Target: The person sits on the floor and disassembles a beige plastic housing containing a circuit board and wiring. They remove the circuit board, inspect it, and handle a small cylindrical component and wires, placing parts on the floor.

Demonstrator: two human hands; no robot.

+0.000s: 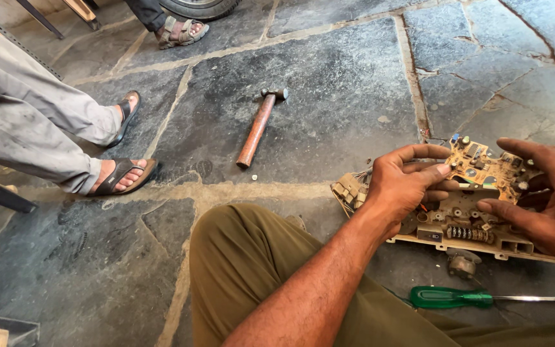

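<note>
I see my left hand (401, 186) and right hand (544, 196), fingers clamped on the orange circuit board (483, 168) atop the beige instrument-cluster housing (464, 234).

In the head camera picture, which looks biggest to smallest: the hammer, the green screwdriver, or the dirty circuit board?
1. Circuit board, though it is nearest the camera.
2. Hammer and green screwdriver: similar length; the screwdriver runs off the frame, so unranked.

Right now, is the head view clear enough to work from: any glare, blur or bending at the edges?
Head view: even daylight, soft shadows, no strong glare; only a mild sheen on the stone floor. The board between the left hand and right hand is sharp, as are the hammer and screwdriver. The wide lens bends the edges, and the right hand is cut off by the frame.
</note>
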